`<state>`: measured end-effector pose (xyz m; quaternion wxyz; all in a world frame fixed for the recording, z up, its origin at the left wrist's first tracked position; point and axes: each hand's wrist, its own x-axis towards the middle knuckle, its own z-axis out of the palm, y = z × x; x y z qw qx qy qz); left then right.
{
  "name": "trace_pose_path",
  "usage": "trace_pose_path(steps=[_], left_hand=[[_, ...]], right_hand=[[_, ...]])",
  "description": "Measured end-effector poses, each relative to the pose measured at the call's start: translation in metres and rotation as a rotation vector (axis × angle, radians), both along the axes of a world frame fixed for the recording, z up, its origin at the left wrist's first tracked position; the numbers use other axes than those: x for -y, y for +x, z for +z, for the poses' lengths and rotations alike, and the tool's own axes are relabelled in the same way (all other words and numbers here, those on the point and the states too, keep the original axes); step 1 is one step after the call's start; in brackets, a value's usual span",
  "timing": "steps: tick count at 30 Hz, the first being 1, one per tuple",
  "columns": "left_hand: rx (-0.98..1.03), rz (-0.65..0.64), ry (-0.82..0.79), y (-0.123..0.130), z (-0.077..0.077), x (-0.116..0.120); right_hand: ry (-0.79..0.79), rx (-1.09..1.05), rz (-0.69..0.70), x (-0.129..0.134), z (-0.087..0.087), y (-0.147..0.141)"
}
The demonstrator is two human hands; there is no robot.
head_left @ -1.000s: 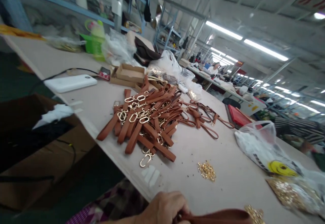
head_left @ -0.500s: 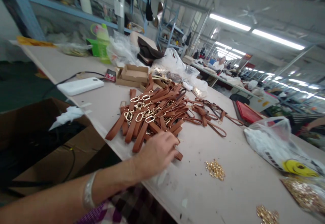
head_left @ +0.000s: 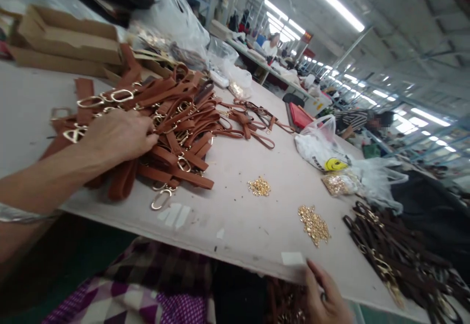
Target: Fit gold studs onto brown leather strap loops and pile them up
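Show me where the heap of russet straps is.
At left in the head view, the heap of russet straps lies on the table, partly under the left hand, left of the loose gold pieces.

Left hand (head_left: 117,133) over the table (head_left: 235,221), right hand (head_left: 325,294) at its near edge

I see the left forearm (head_left: 44,182) slanting in over the table's near left side, the back of that hand turned up, its fingers bent downward and their tips mostly hidden. The right hand is lower, by the table's near edge, fingers angled up toward it; whether they pinch anything, I can't make out.
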<state>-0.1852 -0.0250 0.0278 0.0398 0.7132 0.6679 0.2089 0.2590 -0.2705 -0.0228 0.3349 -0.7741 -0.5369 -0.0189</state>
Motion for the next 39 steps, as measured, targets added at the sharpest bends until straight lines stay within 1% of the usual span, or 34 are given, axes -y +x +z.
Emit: trace_pose_path(steps=[2,3,4,7,9,11,12,13,14,15,17,18,19,21,23,24,26,28,30,32,34,36,39], left_hand=[[-0.072,0.039,-0.037,0.002,0.001,-0.002],[-0.085,0.054,-0.054,0.002,0.002,-0.002],[-0.087,0.068,-0.067,0.002,0.003,-0.003],[-0.034,0.144,-0.098,0.0,0.01,-0.002],[0.03,0.174,-0.085,-0.001,0.018,0.002],[0.126,0.184,-0.055,0.002,0.025,0.009],[0.221,0.175,-0.051,0.005,0.027,0.014],[0.37,0.164,-0.069,0.01,0.027,0.019],[0.565,0.147,-0.118,0.015,0.026,0.025],[0.789,0.125,-0.199,0.021,0.022,0.032],[1.213,0.071,-0.409,0.036,0.012,0.048],[1.363,0.05,-0.516,0.044,0.006,0.056],[1.47,0.038,-0.609,0.052,0.0,0.064],[1.617,0.032,-0.726,0.067,-0.011,0.08],[1.704,0.032,-0.781,0.08,-0.02,0.094],[1.723,0.034,-0.796,0.085,-0.023,0.101],[1.727,0.018,-0.826,0.094,-0.028,0.112],[1.715,-0.011,-0.854,0.101,-0.032,0.12],[1.708,-0.043,-0.876,0.107,-0.035,0.126],[1.691,-0.075,-0.88,0.112,-0.037,0.131],[1.677,-0.13,-0.873,0.117,-0.039,0.134],[1.682,-0.217,-0.85,0.12,-0.042,0.138],[1.623,-0.361,-0.732,0.121,-0.048,0.142]], right_hand=[[0.019,0.085,0.308,-0.033,-0.009,-0.018],[-0.021,0.135,0.387,-0.05,-0.011,-0.029],[-0.049,0.183,0.435,-0.067,-0.012,-0.041],[-0.111,0.312,0.477,-0.109,-0.012,-0.069],[-0.133,0.379,0.471,-0.126,-0.013,-0.079],[-0.134,0.424,0.463,-0.137,-0.017,-0.082],[-0.128,0.436,0.463,-0.141,-0.019,-0.082],[-0.118,0.442,0.467,-0.143,-0.021,-0.082],[-0.106,0.442,0.475,-0.145,-0.023,-0.081],[-0.09,0.434,0.484,-0.146,-0.025,-0.081],[-0.036,0.403,0.5,-0.147,-0.028,-0.079],[-0.004,0.38,0.506,-0.146,-0.028,-0.079],[0.028,0.351,0.51,-0.146,-0.029,-0.078],[0.078,0.272,0.512,-0.144,-0.027,-0.077],[0.103,0.14,0.479,-0.139,-0.022,-0.078],[0.097,0.041,0.45,-0.135,-0.017,-0.08],[0.054,-0.223,0.388,-0.125,-0.008,-0.087],[-0.001,-0.522,0.368,-0.114,0.001,-0.098],[-0.021,-0.773,0.406,-0.102,0.008,-0.113],[-0.032,-0.956,0.461,-0.093,0.011,-0.127],[-0.061,-1.086,0.508,-0.088,0.011,-0.139],[-0.095,-1.174,0.541,-0.085,0.011,-0.147],[-0.139,-1.224,0.547,-0.084,0.012,-0.152]])
